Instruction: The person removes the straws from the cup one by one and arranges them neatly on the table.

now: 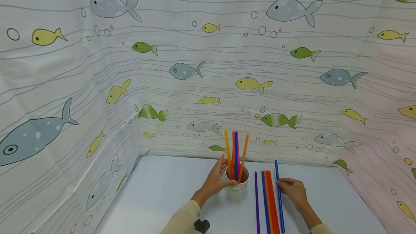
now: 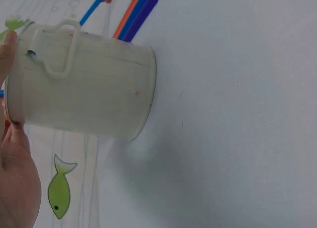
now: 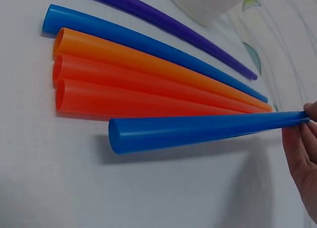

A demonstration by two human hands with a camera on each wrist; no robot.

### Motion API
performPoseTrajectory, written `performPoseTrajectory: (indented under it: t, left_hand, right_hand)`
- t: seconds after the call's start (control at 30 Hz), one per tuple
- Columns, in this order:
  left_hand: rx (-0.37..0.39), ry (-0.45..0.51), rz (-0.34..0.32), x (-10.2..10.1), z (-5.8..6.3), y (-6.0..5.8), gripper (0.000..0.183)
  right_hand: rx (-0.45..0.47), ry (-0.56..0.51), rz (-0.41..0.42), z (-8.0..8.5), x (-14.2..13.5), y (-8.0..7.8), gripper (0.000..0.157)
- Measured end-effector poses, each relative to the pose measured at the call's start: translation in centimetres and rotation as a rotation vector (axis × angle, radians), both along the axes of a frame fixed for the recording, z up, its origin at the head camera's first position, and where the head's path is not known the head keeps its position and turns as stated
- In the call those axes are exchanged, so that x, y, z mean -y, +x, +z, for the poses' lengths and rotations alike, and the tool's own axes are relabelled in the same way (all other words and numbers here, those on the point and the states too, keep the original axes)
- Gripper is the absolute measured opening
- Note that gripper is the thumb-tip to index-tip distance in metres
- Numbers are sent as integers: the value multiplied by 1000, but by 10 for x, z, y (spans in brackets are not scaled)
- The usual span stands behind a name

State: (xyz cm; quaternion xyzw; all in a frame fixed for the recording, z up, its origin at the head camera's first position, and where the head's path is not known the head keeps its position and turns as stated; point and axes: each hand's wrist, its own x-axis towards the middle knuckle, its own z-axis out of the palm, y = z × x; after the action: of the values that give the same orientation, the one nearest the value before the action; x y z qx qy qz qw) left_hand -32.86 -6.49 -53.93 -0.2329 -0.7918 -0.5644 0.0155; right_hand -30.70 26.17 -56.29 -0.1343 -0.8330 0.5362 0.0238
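My left hand (image 1: 215, 179) holds a white mug (image 1: 236, 193) near its rim, thumb at the front and fingers at the far left side. Its handle (image 2: 74, 51) shows in the left wrist view. Upright in the mug stand several straws: yellow-orange (image 1: 228, 152), blue (image 1: 235, 154), orange (image 1: 243, 158), red and pink. My right hand (image 1: 295, 192) pinches a blue straw (image 3: 198, 131) near its far end; in the right wrist view its near end seems raised off the table, with a shadow below. Left of it lie two red straws (image 3: 143, 100), an orange straw (image 3: 124, 52), another blue straw (image 3: 114, 32) and a purple straw (image 3: 163, 22).
A white table (image 1: 156, 187) carries everything. Fish-printed cloth (image 1: 182, 100) hangs behind it and along both sides. A dark heart-shaped mark (image 1: 202, 225) shows beside the left sleeve (image 1: 183, 217).
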Motion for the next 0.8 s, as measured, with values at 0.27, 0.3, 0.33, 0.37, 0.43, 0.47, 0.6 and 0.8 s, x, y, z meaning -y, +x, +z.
performPoseTrajectory:
  t: [0.27,0.3,0.33,0.37,0.43,0.47,0.6,0.8]
  left_hand:
    - [7,5,2,0,-1,0,104]
    - [6,6,2,0,-1,0,104]
    - [6,5,3,0,-1,0,104]
    - [5,4,4,0,-1,0,104]
    - [5,0,6,0,0,1,104]
    - [3,-2,7,0,0,1,104]
    - [5,-8,9,0,1,1,104]
    - [5,-10,8,-1,1,1,105]
  right_hand:
    - [15,-3,-17,-10,1,0,41]
    - [12,-6,-14,-11,1,0,42]
    - [12,-8,-12,-11,1,1,42]
    - [14,-9,-12,-11,1,1,42]
    - [12,-10,-8,-11,1,2,42]
    - [14,-10,-9,-10,2,2,42]
    - [20,-8,-12,-10,3,4,41]
    - [4,-12,0,-11,3,5,39]
